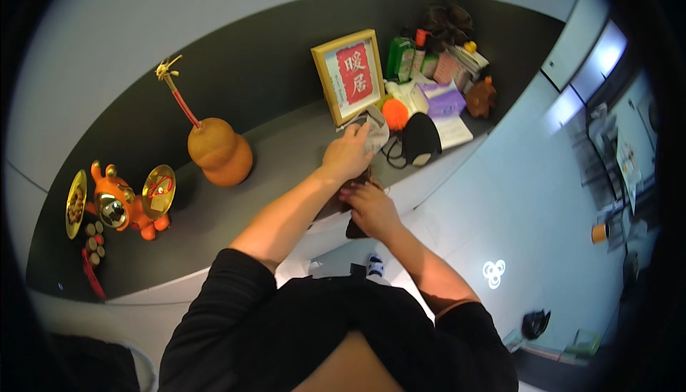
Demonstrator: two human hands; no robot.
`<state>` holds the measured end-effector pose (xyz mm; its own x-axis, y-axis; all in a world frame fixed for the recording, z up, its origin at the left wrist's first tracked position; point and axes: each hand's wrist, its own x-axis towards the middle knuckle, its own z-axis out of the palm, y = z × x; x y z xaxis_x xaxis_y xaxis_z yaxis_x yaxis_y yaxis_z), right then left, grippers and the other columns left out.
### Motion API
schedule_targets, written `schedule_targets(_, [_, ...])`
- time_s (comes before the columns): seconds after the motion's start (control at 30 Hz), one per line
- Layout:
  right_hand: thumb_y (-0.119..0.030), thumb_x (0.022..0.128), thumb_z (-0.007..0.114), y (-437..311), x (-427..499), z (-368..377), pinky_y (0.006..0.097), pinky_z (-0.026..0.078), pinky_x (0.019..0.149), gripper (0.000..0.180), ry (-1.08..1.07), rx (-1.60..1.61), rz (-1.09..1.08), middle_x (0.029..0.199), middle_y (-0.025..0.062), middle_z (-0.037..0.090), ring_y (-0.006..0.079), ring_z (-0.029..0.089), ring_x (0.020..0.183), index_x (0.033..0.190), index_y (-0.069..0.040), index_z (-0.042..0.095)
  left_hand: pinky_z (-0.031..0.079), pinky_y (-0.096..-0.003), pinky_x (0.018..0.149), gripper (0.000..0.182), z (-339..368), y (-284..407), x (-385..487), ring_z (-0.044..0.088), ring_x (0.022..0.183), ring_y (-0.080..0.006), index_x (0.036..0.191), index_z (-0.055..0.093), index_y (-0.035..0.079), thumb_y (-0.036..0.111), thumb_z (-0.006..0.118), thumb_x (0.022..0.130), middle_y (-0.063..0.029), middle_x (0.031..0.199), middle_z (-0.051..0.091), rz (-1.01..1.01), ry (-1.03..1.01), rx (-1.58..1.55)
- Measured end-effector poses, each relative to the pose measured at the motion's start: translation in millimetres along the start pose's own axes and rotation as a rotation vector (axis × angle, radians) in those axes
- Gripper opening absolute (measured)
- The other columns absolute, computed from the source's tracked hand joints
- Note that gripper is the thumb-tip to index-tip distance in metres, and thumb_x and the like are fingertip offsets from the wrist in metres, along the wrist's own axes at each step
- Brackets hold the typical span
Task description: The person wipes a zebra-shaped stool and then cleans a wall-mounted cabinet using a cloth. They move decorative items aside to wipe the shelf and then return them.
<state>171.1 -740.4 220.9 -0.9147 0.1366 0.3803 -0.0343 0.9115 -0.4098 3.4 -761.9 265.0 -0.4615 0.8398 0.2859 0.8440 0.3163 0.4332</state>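
Observation:
Over the front part of the dark shelf, my left hand (347, 152) grips a grey cloth pouch (378, 128) with a pale drawstring. Closer to my body, my right hand (377, 214) has its fingers on a dark brown soft item (356, 229) at the shelf's front edge. Both hands cover much of that brown item, so its kind is unclear. Just right of the pouch lie a black cap-like item (422, 137) with a cord loop and an orange pompom (395, 115). Behind the pouch leans a wood-framed picture (353, 76) bearing writing.
On the shelf (278, 151) to the left stand a bottle gourd (221, 151) and an orange figurine (128, 204) with gold dishes. A green bottle (401, 58), a purple tissue pack (442, 100) and a brown figurine (481, 97) crowd the right end.

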Motion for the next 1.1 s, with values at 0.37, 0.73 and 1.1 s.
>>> schedule_targets(0.37, [-0.006, 0.08, 0.07, 49, 18, -25, 0.0457, 0.045, 0.114, 0.038, -0.137, 0.218, -0.313, 0.132, 0.0034, 0.069, 0.0263, 0.061, 0.129, 0.118, -0.011, 0.072, 0.054, -0.047, 0.082, 0.022, -28, -46, -45, 0.068, 0.097, -0.0349, 0.108, 0.069, 0.017, 0.027, 0.073, 0.089, -0.0098, 0.105, 0.067, -0.092, -0.121, 0.033])
schedule_targets(0.73, [-0.011, 0.083, 0.068, 39, 51, -10, 0.0448, 0.043, 0.115, 0.041, -0.138, 0.108, -0.363, 0.135, 0.0051, 0.068, 0.0269, 0.058, 0.132, 0.124, -0.01, 0.071, 0.045, -0.0467, 0.112, 0.077, -98, -90, -21, 0.05, 0.137, -0.0406, 0.151, 0.041, -0.002, 0.031, 0.074, 0.09, -0.0266, 0.156, 0.04, -0.59, 0.39, 0.168])
schedule_targets(1.1, [-0.016, 0.09, 0.068, 59, 56, -5, 0.0473, 0.043, 0.114, 0.045, -0.042, 0.017, -0.255, 0.145, 0.0131, 0.059, 0.0347, 0.055, 0.133, 0.135, -0.011, 0.065, 0.052, -0.0373, 0.096, 0.058, -17, -69, 123, 0.067, 0.108, -0.0254, 0.136, 0.05, -0.002, 0.024, 0.078, 0.093, -0.0153, 0.12, 0.068, -0.399, 0.455, -1.03])
